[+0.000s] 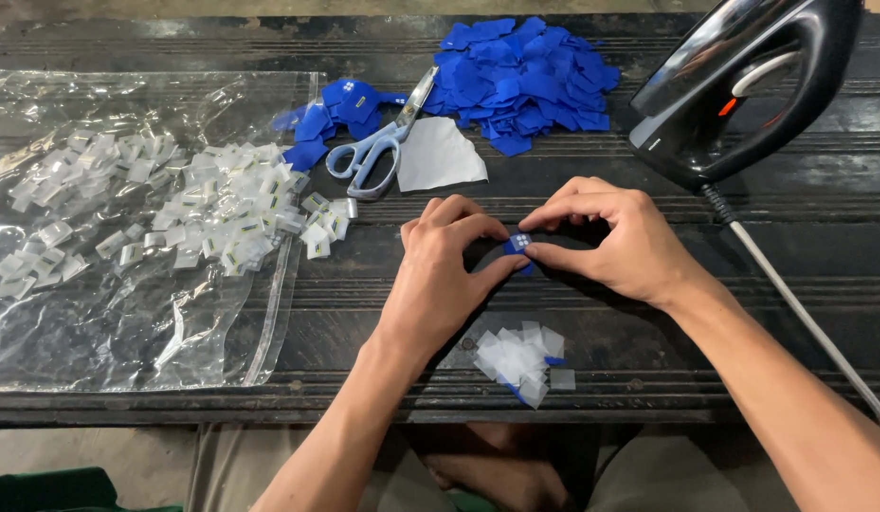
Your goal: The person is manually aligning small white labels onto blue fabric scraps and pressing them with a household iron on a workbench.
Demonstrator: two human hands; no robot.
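Both hands meet at the middle of the dark desk (743, 237). The left hand (440, 275) and the right hand (615, 242) pinch one small blue patch (518, 245) between thumbs and forefingers, fingers closed tight on it just above the desk top. Right below the hands sits a little heap of clear backing scraps (520, 360). Behind them lie blue-handled scissors (378, 142) beside a white sheet (438, 155), and a big pile of blue patches (520, 81). Off left, a clear plastic bag (127, 313) carries white tags (222, 213). An iron (743, 85) stands at right.
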